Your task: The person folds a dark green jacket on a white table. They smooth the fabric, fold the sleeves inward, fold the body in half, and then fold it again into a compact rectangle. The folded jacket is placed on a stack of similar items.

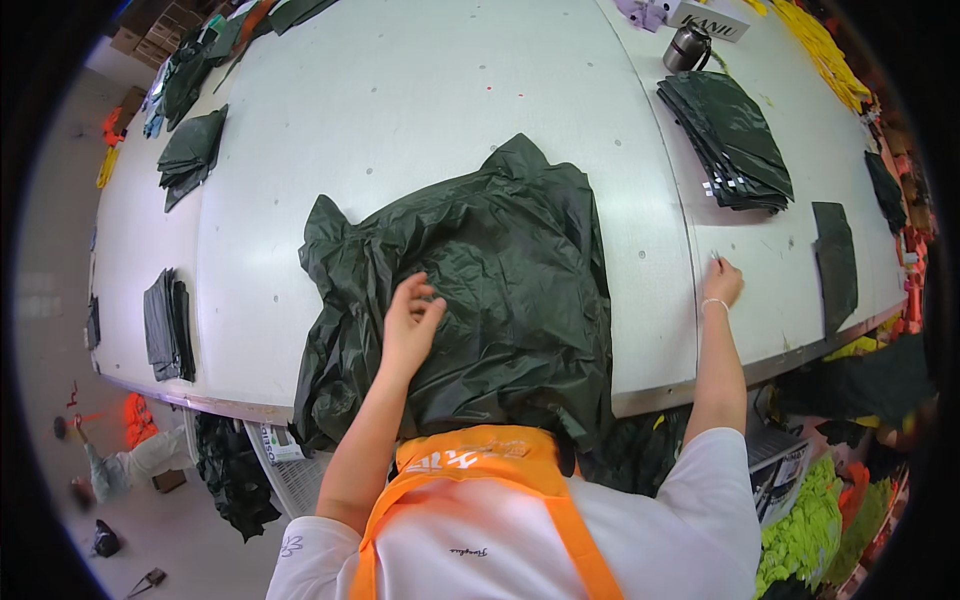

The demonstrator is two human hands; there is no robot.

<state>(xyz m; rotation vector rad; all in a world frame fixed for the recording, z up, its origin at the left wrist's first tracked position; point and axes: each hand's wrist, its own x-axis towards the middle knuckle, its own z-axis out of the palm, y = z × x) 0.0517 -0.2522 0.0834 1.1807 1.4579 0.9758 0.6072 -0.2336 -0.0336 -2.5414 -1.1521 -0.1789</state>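
Your left hand lies on the dark green garment spread out in front of you on the white table, fingers loosely curled and pressing into the crumpled fabric near its left-middle part; it touches the cloth but I cannot tell whether it has pinched a fold or only rests there. The garment covers the middle of the table, bunched and wrinkled, with its near edge hanging over the table's front edge against your orange apron. Your right hand is well apart from the garment, out to the right on the bare table top, with the fingers drawn together around something small and thin at the fingertips; it is too small to tell what it is. A thin bracelet sits on that wrist. Beyond your right hand lies a neat stack of folded dark green pieces, and behind that stack stands a dark metal flask. A single flat dark piece lies near the table's right edge. On the left side of the table are two more piles of folded dark pieces, one far and one near the front edge.
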